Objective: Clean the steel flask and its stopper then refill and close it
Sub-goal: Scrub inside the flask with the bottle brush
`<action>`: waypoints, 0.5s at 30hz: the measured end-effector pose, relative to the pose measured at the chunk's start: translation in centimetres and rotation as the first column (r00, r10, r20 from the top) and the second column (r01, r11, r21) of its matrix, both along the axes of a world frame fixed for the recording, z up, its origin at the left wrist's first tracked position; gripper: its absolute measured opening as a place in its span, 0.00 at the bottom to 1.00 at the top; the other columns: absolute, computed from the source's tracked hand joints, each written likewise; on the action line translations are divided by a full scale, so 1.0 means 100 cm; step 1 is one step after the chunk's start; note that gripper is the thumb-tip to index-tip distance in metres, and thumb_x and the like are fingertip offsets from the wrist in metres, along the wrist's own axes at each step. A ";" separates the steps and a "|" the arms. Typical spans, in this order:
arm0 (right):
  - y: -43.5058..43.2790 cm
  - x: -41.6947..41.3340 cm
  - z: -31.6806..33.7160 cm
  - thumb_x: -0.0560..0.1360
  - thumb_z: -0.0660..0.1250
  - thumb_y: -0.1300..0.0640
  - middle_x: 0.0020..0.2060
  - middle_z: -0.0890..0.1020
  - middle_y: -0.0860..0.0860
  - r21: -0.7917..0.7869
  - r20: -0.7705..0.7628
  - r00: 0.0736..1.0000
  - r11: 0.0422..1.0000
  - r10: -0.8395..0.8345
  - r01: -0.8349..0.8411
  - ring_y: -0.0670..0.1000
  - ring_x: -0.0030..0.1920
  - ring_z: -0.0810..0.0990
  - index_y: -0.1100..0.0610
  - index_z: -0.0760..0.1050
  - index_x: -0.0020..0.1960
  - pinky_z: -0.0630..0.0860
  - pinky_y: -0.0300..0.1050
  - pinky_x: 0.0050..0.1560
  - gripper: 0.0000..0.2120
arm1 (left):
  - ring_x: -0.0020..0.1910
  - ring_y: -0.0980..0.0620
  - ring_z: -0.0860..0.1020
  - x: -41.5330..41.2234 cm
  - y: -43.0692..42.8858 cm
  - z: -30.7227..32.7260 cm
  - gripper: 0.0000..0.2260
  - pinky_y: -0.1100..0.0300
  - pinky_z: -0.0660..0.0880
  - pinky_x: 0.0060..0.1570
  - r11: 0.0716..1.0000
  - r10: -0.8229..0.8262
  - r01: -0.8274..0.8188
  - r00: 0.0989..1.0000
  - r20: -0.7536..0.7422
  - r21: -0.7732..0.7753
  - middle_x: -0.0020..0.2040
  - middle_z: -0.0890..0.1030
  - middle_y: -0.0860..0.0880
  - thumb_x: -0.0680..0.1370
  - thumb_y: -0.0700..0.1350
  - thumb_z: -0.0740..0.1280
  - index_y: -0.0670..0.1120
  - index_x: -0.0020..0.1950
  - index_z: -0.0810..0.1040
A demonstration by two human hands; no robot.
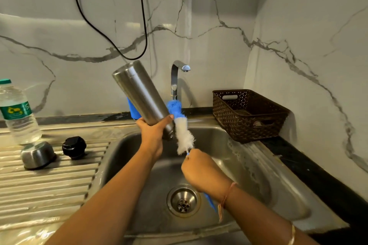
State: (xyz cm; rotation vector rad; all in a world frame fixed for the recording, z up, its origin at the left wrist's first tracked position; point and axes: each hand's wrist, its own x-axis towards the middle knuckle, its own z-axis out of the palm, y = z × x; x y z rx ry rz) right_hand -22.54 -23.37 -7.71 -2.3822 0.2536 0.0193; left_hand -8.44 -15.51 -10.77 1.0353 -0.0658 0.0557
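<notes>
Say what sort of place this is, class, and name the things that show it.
Probably a home kitchen: a steel sink with a ribbed draining board, a tap above it, and a brown basket on the dark counter.

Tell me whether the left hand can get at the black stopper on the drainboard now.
Probably not yet: the left hand grips the steel flask over the sink. The way to the black stopper itself looks open.

Reads as brushed steel with a soft sheen on the flask (139, 93), cup (37, 155) and sink (245, 171). Looks like glossy black plastic on the stopper (74, 147), clear plastic on the bottle (19, 119), matt brown plastic on the basket (249, 123). Shows fluffy fibre on the brush (184, 135).
</notes>
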 end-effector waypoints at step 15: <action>0.002 0.018 0.005 0.77 0.54 0.64 0.31 0.66 0.51 0.134 0.012 1.000 0.991 -0.026 0.024 0.58 0.38 0.74 0.58 0.65 0.37 0.68 0.40 0.32 0.10 | 0.53 0.49 0.77 -0.005 -0.002 -0.003 0.32 0.52 0.78 0.47 0.997 0.062 -0.065 0.996 -0.060 -0.046 0.58 0.74 0.44 0.70 0.40 0.75 0.49 0.65 0.57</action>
